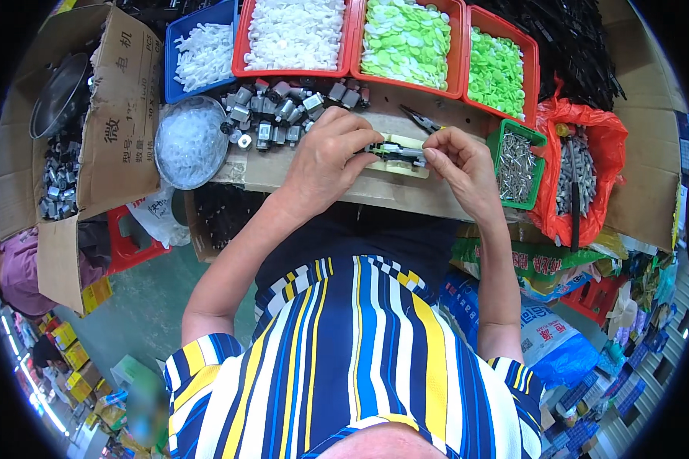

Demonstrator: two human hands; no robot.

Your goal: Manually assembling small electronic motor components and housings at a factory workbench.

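A cream-coloured block (408,171), seemingly a holding jig, sits on the cardboard-covered bench. Across it lies a slim black part (408,152) with a green strip and a greyish right end. My left hand (323,157) is closed on the left end of this part, thumb and forefinger pinching it. At the other end, my right hand (462,164) has its thumb and forefinger pressed together beside the part's tip; what lies between them is too small to make out. Small silver motors (264,115) are heaped just beyond my left hand. Pliers (419,119) lie behind the block.
Blue bin (168,69), red bins (350,46) of white and green pieces line the back. A green tray (540,176) of screws and a red bag (616,141) of grey parts stand right. Left are a clear-wrapped bowl (191,141) and a carton (122,115) of motors.
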